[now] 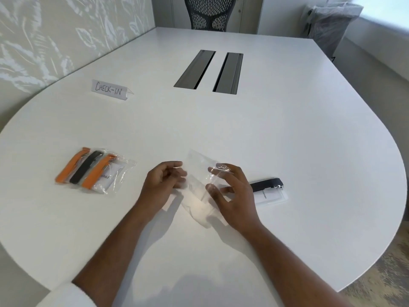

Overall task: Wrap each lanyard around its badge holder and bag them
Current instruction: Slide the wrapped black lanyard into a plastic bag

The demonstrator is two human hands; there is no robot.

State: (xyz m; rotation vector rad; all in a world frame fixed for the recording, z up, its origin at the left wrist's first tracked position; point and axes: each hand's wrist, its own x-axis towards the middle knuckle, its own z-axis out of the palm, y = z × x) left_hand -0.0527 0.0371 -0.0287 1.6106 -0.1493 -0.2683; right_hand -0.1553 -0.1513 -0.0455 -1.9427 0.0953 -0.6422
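Observation:
A clear empty plastic bag (197, 187) is held between both hands just above the white table (287, 140). My left hand (162, 182) pinches its left edge, and my right hand (232, 193) grips its right side with fingers spread over the film. To the right of my right hand lies a badge holder wrapped with a black lanyard (269, 190), partly hidden by that hand. At the left lie clear bags (95, 170) holding wrapped badges with orange and black lanyards.
A folded paper sign reading CHECK-IN (109, 89) stands at the back left. Two dark cable slots (209, 70) sit in the table's middle. A mesh office chair (209, 12) is at the far end, and a plastic-lined bin (329, 25) at the back right.

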